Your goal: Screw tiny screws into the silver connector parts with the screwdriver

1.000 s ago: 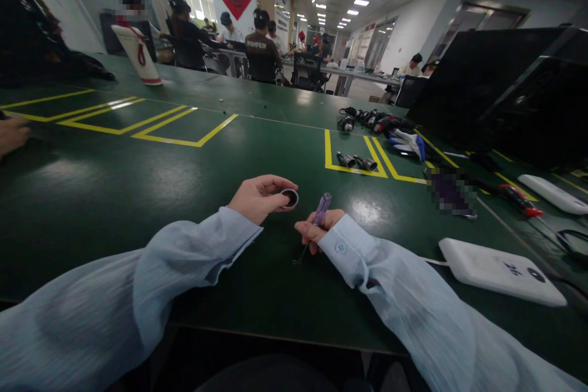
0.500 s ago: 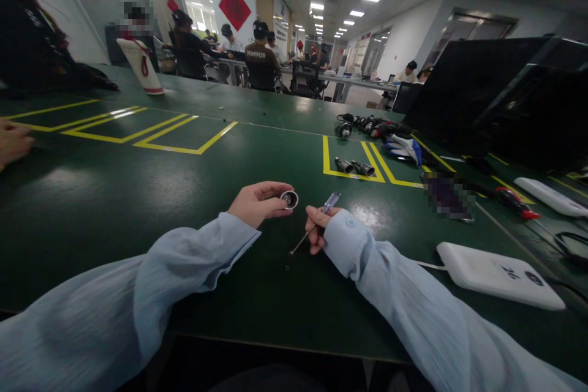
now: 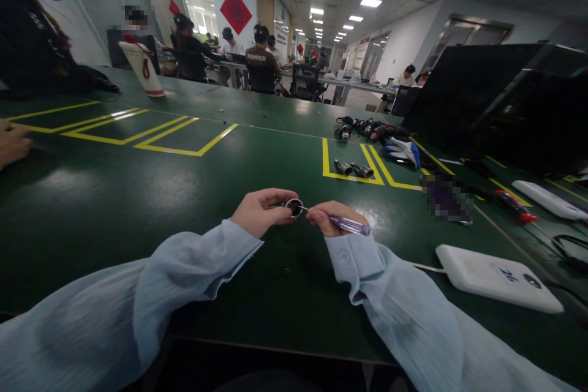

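Between the thumb and fingers of my left hand (image 3: 260, 213) is a round metal part (image 3: 294, 207), its hollow end turned toward my right side. My right hand (image 3: 335, 218) grips a screwdriver with a clear purple handle (image 3: 353, 225). Its thin shaft reaches left to the opening of the metal part; whether the tip touches anything inside is too small to tell. On the green table (image 3: 220, 312) below my hands lies a tiny dark piece (image 3: 287, 270), perhaps a nut.
Two metal parts (image 3: 353, 169) lie within yellow tape beyond my hands. Farther back are cabled tools (image 3: 362, 127) and a blue-white glove (image 3: 402, 152). Rightward are a white power bank (image 3: 498, 278) and a red-black screwdriver (image 3: 514, 204). Another person's hand (image 3: 13, 144) rests at far left.
The screwdriver has swung from pointing down at the table to pointing left, with its shaft now at the metal part's opening. My left hand has shifted slightly right and down.
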Action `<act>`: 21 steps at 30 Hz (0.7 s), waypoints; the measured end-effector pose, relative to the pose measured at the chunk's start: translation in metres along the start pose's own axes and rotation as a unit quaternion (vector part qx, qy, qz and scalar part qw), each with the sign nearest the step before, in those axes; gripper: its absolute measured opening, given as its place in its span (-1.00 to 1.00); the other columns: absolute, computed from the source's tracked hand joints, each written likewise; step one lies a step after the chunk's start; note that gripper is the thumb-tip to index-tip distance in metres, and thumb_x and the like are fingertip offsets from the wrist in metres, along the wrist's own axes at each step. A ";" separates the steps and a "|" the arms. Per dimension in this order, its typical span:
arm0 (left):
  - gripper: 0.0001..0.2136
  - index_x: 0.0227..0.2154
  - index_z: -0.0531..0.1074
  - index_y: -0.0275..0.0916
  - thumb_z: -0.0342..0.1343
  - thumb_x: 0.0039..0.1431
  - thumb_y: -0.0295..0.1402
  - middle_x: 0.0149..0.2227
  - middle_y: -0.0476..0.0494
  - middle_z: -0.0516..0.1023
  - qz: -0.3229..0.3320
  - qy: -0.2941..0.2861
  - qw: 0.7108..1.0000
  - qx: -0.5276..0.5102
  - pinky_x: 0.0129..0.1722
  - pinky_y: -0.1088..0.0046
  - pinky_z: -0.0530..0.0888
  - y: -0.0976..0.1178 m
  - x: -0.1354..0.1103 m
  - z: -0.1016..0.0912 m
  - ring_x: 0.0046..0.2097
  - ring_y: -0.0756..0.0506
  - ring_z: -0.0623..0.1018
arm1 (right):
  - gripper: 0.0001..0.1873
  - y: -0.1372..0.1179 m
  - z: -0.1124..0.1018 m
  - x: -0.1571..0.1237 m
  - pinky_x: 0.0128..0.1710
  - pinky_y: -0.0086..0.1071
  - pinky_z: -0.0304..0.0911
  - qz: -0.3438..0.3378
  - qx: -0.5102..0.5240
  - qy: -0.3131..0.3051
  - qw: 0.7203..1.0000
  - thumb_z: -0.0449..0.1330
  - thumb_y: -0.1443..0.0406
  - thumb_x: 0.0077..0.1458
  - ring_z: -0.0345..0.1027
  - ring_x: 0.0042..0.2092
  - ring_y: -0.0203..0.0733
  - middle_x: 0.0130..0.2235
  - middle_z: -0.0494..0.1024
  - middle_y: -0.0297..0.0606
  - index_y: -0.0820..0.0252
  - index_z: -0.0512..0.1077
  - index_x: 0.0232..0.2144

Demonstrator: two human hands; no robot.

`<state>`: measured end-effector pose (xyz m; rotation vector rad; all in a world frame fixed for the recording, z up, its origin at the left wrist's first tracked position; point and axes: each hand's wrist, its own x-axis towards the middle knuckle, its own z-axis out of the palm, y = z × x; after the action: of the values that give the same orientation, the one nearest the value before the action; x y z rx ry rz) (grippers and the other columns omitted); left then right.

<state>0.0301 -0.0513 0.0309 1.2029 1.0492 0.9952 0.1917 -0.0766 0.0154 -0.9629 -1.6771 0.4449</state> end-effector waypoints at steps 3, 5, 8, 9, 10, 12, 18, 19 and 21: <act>-0.70 -0.33 0.45 -0.34 0.23 -0.25 -0.43 -0.29 -0.16 0.52 0.016 -0.008 0.999 0.042 -0.27 0.29 0.52 -0.001 0.000 -0.001 -0.31 -0.09 0.53 | -0.83 -0.003 -0.002 0.001 -0.34 -0.36 0.29 -0.034 -0.028 -0.023 0.999 0.10 0.30 0.00 0.38 -0.43 -0.26 -0.48 0.54 -0.23 0.15 0.47 -0.53; -0.70 -0.32 0.45 -0.33 0.22 -0.23 -0.39 -0.29 -0.17 0.53 0.035 -0.009 0.997 0.068 -0.29 0.30 0.52 -0.002 -0.001 -0.001 -0.34 -0.08 0.54 | -0.83 -0.004 -0.002 0.000 -0.32 -0.34 0.29 -0.040 -0.035 -0.044 0.998 0.09 0.30 0.01 0.39 -0.40 -0.24 -0.45 0.55 -0.22 0.14 0.48 -0.51; -0.74 -0.36 0.45 -0.34 0.20 -0.21 -0.40 -0.32 -0.16 0.54 0.068 -0.001 0.994 0.090 -0.29 0.33 0.51 -0.001 -0.002 0.000 -0.35 -0.08 0.54 | -0.84 -0.005 -0.001 -0.002 -0.30 -0.34 0.29 -0.053 -0.040 -0.057 0.996 0.09 0.30 0.02 0.40 -0.38 -0.24 -0.43 0.56 -0.21 0.14 0.48 -0.48; -0.77 -0.39 0.45 -0.35 0.19 -0.22 -0.42 -0.34 -0.16 0.54 0.075 0.007 0.993 0.092 -0.29 0.34 0.51 -0.001 -0.003 0.001 -0.35 -0.08 0.54 | -0.84 -0.006 0.000 -0.003 -0.29 -0.34 0.29 -0.064 -0.044 -0.053 0.996 0.09 0.30 0.02 0.40 -0.37 -0.24 -0.42 0.56 -0.21 0.14 0.48 -0.48; -0.79 -0.41 0.45 -0.35 0.18 -0.22 -0.43 -0.36 -0.16 0.55 0.079 0.016 0.992 0.095 -0.29 0.35 0.51 0.000 -0.003 0.002 -0.35 -0.08 0.54 | -0.84 -0.006 0.000 -0.004 -0.29 -0.35 0.29 -0.079 -0.051 -0.047 0.995 0.09 0.30 0.02 0.40 -0.38 -0.25 -0.43 0.56 -0.22 0.15 0.48 -0.48; -0.81 -0.43 0.45 -0.36 0.16 -0.22 -0.46 -0.39 -0.15 0.55 0.079 0.032 0.992 0.096 -0.31 0.36 0.51 0.001 -0.004 0.004 -0.37 -0.08 0.55 | -0.84 -0.006 0.002 -0.006 -0.31 -0.38 0.30 -0.111 -0.067 -0.031 0.991 0.09 0.30 0.03 0.40 -0.38 -0.26 -0.44 0.56 -0.21 0.16 0.47 -0.48; -0.81 -0.43 0.46 -0.38 0.15 -0.21 -0.47 -0.42 -0.14 0.56 0.081 0.027 0.992 0.097 -0.34 0.39 0.52 0.003 -0.006 0.007 -0.39 -0.07 0.55 | -0.84 -0.008 0.003 -0.009 -0.31 -0.39 0.30 -0.125 -0.092 -0.030 0.987 0.09 0.30 0.03 0.39 -0.37 -0.25 -0.43 0.55 -0.18 0.19 0.47 -0.46; -0.81 -0.43 0.46 -0.38 0.14 -0.21 -0.47 -0.42 -0.14 0.56 0.082 0.027 0.991 0.099 -0.35 0.39 0.52 0.003 -0.006 0.007 -0.40 -0.07 0.55 | -0.84 -0.009 0.003 -0.010 -0.30 -0.37 0.29 -0.113 -0.092 -0.037 0.989 0.10 0.30 0.03 0.39 -0.36 -0.24 -0.41 0.55 -0.18 0.18 0.47 -0.46; -0.83 -0.44 0.46 -0.37 0.14 -0.21 -0.48 -0.43 -0.13 0.56 0.081 0.030 0.991 0.102 -0.37 0.40 0.52 0.003 -0.007 0.007 -0.41 -0.06 0.55 | -0.85 -0.012 0.003 -0.010 -0.27 -0.35 0.29 -0.091 -0.087 -0.050 0.991 0.10 0.30 0.02 0.39 -0.34 -0.22 -0.40 0.55 -0.18 0.16 0.47 -0.46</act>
<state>0.0355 -0.0591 0.0351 1.4507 1.1354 1.0738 0.1853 -0.0912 0.0169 -0.9140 -1.9003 0.2298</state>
